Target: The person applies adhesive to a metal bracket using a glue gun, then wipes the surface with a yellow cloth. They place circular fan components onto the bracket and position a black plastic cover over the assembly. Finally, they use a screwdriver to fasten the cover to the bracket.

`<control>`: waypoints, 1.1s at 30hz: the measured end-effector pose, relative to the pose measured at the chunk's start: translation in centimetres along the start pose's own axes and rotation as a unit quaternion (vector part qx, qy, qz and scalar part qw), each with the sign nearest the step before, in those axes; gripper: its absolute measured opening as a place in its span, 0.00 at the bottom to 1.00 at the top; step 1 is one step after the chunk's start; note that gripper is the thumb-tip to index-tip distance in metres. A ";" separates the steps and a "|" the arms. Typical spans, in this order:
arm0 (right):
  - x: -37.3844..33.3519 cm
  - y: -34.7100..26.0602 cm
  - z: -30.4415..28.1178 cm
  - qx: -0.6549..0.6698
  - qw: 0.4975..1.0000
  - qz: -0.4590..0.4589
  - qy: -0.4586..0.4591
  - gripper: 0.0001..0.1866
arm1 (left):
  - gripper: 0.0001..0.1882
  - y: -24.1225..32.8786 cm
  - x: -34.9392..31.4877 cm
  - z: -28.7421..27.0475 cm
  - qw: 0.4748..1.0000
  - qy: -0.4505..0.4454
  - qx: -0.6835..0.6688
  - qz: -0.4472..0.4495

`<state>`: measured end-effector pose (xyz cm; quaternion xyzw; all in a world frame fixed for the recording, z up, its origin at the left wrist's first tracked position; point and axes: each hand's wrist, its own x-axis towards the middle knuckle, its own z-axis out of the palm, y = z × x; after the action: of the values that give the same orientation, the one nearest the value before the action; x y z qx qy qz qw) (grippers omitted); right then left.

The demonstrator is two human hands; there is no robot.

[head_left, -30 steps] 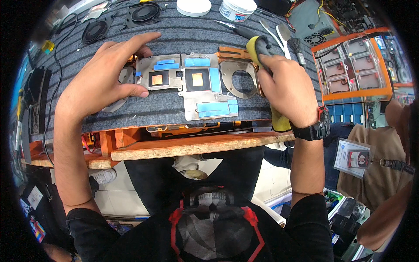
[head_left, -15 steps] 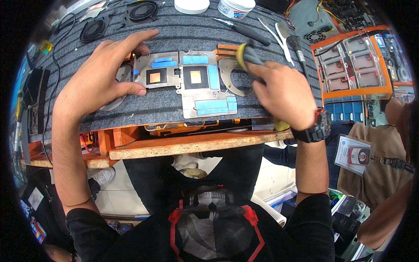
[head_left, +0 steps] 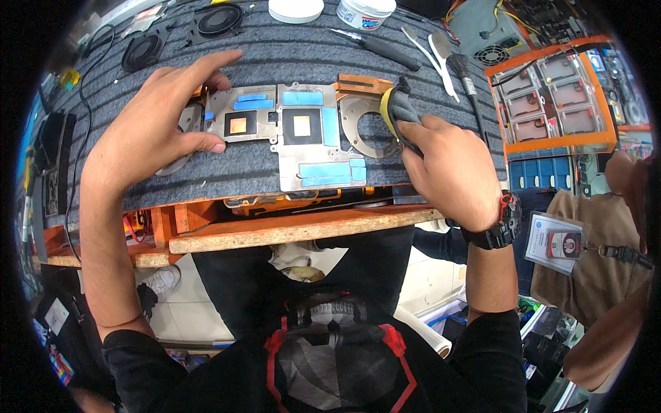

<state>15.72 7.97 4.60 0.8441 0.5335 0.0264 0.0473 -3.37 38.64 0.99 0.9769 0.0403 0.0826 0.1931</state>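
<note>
A laptop heatsink lies flat on the grey ribbed mat. Its metal plate carries blue pads, two copper squares framed in black, and a round fan opening at each end. My left hand grips its left end, thumb at the near edge and fingers at the far edge, hiding part of that end. In my right hand is a folded grey cloth with a yellow edge, pinched between thumb and fingers. The cloth is at the right fan ring, covering some of its rim; whether it touches the metal I cannot tell.
Two black fans lie at the far left. Behind the heatsink are a white tub, a white lid, a black-handled tool and brushes. An orange-framed parts case stands right. A person with a badge is beside me.
My right hand and the cloth have shifted slightly to the right and nearer, and the cloth has turned more upright. My left hand keeps its hold on the heatsink.
</note>
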 end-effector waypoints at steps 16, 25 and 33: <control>-3.4 -3.1 -0.1 0.077 0.997 0.014 -0.026 0.19 | 0.55 0.0 0.2 -0.1 1.000 -0.001 -0.001 0.008; -1.3 -1.4 -1.1 0.055 0.998 0.019 0.003 0.17 | 0.55 -0.3 -0.1 -0.3 1.000 0.000 0.002 0.017; 1.1 -2.0 0.9 0.075 0.991 -0.107 0.038 0.13 | 0.55 0.2 0.2 -0.5 1.000 -0.012 -0.016 0.014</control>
<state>14.50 9.72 3.45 0.7817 0.6226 0.0128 -0.0342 -3.28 38.70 1.52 0.9750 0.0233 0.0737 0.2083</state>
